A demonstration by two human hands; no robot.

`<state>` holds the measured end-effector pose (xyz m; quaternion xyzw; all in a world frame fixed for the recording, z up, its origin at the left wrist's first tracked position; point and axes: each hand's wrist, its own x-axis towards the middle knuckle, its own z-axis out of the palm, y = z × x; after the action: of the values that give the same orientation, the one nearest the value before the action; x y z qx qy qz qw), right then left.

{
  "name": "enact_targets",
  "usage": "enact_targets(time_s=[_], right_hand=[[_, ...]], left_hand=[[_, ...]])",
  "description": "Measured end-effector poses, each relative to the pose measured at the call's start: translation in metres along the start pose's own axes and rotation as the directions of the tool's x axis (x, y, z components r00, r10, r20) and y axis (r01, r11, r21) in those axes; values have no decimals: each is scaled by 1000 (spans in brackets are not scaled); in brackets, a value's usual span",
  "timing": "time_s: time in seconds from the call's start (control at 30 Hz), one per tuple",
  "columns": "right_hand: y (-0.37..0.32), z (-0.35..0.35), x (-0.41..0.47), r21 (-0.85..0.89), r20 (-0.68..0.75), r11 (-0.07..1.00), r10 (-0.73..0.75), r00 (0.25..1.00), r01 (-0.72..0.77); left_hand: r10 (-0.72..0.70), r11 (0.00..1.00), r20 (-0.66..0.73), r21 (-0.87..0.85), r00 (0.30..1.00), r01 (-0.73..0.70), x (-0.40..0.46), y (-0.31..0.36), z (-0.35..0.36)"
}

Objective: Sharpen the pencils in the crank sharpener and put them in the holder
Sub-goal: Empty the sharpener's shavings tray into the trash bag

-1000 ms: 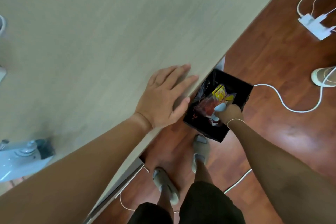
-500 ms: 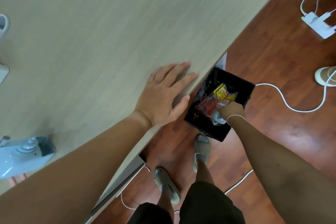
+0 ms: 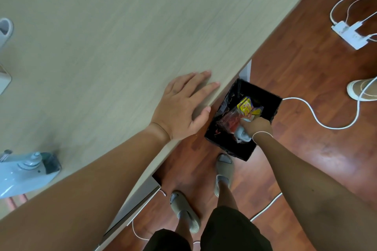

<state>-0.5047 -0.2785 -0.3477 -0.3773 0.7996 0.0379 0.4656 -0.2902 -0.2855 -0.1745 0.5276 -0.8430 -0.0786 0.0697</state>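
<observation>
My left hand [image 3: 183,106] lies flat on the wooden table [image 3: 122,32] at its right edge, fingers straight. My right hand [image 3: 257,128] is down over the black waste bin [image 3: 271,98] on the floor and grips a small pale blue piece [image 3: 241,134], which looks like the sharpener's shavings drawer, tilted into the bin. The pale blue crank sharpener [image 3: 24,171] stands on the table at the lower left, its dark drawer slot facing right. Pencils are out of view.
The bin holds yellow and red wrappers [image 3: 246,108]. White cables and a power strip [image 3: 348,33] lie on the wood floor at the right. A shoe [image 3: 361,89] sits at the right edge. White objects [image 3: 5,30] stand at the table's left edge.
My right hand has turned and dropped a little lower in the bin with the pale blue piece. The left hand has stayed flat on the table.
</observation>
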Motion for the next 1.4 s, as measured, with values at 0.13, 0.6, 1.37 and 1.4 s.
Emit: enact_targets(time_s=[0.13, 0.6, 1.37, 1.4], right_hand=[[7, 0, -3, 111, 14, 993, -37, 999, 35], [34, -32, -51, 272, 57, 935, -251, 966, 227], [-59, -35, -269, 326, -209, 620, -689, 694, 714], [-69, -26, -276, 322, -187, 612, -707, 682, 722]], left_hand=[[2, 1000, 2, 1, 1000, -2, 0, 0, 0], [-62, 998, 233, 3, 970, 63, -2, 11, -23], [-343, 933, -61, -136, 937, 333, -166, -89, -172], [-383, 917, -64, -149, 922, 370, -179, -94, -175]])
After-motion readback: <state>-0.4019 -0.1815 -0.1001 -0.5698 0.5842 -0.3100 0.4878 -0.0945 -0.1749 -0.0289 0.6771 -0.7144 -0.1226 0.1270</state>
